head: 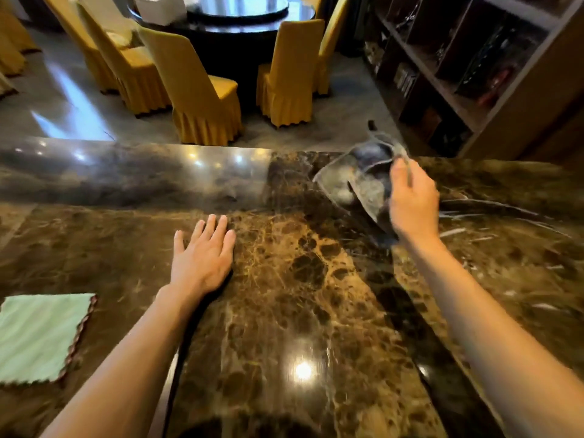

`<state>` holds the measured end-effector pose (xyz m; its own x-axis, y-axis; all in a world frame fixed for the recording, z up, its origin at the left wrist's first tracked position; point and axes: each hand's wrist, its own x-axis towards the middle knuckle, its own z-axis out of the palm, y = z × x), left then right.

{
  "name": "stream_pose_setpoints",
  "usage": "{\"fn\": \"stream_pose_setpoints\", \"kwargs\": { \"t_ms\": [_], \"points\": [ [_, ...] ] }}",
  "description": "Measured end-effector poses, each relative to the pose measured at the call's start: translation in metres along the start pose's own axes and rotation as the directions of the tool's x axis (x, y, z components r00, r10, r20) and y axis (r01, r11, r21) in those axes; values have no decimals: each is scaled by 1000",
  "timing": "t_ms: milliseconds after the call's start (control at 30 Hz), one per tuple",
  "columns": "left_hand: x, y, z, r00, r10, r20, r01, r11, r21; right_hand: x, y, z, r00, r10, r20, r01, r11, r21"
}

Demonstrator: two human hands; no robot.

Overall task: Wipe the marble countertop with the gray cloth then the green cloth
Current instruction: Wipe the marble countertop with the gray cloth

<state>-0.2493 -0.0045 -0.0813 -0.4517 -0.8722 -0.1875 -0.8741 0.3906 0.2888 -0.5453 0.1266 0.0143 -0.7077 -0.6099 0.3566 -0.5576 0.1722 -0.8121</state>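
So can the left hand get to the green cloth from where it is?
Probably yes. The left hand lies flat and empty on the marble countertop, and the green cloth sits flat nearer the person, to its left. Only bare marble shows between them. The right hand is busy with the gray cloth.

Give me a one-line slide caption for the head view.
Right hand holds the gray cloth over the marble countertop; left hand rests flat, green cloth waits nearby.

text: none legible | labels: none | numbers: none | signs: none
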Motion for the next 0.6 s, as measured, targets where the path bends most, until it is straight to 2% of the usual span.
{"fn": "stream_pose_setpoints", "kwargs": {
  "t_ms": [67,167,200,267,300,367,500,600],
  "points": [
    [-17,18,2,998,69,-8,-69,997,-17,-61,-9,-55,998,-40,42,43,996,-73],
    [-37,50,14,985,170,-9,-170,985,-16,-165,-1,-97,959,-137,250,187,964,-190],
    [-43,60,19,981,196,-3,-196,980,-15,-197,8,-98,926,-104,364,203,948,-246],
    [-52,81,28,970,241,14,-241,970,4,-250,34,-89,799,57,598,220,899,-380],
    [-57,91,33,965,263,26,-263,965,17,-270,48,-84,749,121,652,260,851,-457],
    [-61,108,41,955,294,35,-296,954,41,-287,63,-74,735,163,658,322,770,-551],
    [-56,128,49,955,296,28,-297,954,45,-267,61,-61,780,177,601,286,753,-593],
    [-43,131,50,961,277,16,-278,958,69,-230,64,-47,764,230,602,261,745,-615]
  ]
}}
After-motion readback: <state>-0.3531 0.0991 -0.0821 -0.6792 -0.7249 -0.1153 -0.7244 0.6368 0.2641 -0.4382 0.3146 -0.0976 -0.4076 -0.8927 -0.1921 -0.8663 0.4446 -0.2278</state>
